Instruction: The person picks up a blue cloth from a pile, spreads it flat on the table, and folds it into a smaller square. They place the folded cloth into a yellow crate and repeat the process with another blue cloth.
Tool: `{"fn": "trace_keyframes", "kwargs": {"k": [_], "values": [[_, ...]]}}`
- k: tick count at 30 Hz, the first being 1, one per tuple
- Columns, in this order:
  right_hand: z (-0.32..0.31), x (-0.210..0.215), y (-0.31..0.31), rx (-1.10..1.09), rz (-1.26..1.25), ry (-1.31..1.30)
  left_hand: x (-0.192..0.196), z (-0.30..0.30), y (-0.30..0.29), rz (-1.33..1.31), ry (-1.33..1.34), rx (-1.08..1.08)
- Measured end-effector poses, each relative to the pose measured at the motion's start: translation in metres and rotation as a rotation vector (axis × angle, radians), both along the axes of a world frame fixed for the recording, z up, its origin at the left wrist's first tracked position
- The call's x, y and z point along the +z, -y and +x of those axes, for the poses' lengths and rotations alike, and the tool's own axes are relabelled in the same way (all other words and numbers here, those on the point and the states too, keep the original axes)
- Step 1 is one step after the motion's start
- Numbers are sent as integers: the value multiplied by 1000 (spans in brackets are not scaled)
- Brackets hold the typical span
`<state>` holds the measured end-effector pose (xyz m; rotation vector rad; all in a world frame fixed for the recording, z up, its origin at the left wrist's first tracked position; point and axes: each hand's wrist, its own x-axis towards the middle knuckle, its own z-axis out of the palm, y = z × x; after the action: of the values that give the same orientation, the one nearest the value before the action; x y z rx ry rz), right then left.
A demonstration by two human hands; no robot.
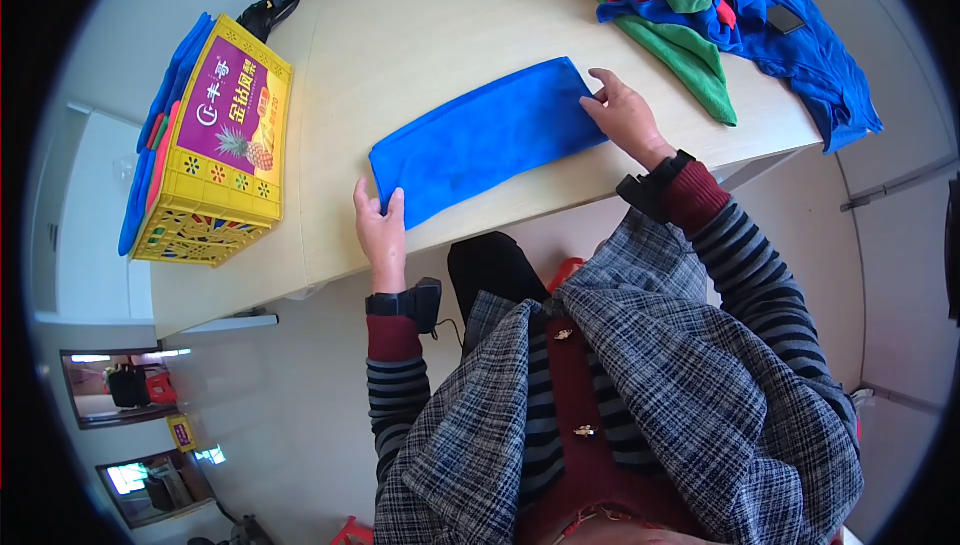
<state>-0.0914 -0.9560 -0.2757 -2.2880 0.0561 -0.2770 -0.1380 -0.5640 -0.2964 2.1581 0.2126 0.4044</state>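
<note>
A blue cloth (485, 135), folded into a long flat strip, lies slantwise at the near side of the table. My left hand (381, 240) holds its left end, thumb over the near corner and a finger beside the edge. At the other end, my right hand (630, 122) has its thumb on the short edge, with the forefinger apart from it. Fingers underneath the cloth are hidden from sight.
A yellow plastic crate (222, 215) stands at the table's left, with folded cloths (165, 135) along its far side. Rumpled blue, green and red cloths (680, 20) are heaped at the back right. The table's near edge (560, 198) runs just below the blue strip.
</note>
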Motion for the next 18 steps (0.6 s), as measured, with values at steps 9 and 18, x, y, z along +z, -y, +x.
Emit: {"fn": "trace_keyframes", "kwargs": {"k": [9, 18], "values": [[-20, -13, -16, -13, -348, 206, -9, -30, 19, 311, 189, 115], [-29, -8, -13, -20, -451, 113, -14, -36, 13, 526, 278, 160]]}}
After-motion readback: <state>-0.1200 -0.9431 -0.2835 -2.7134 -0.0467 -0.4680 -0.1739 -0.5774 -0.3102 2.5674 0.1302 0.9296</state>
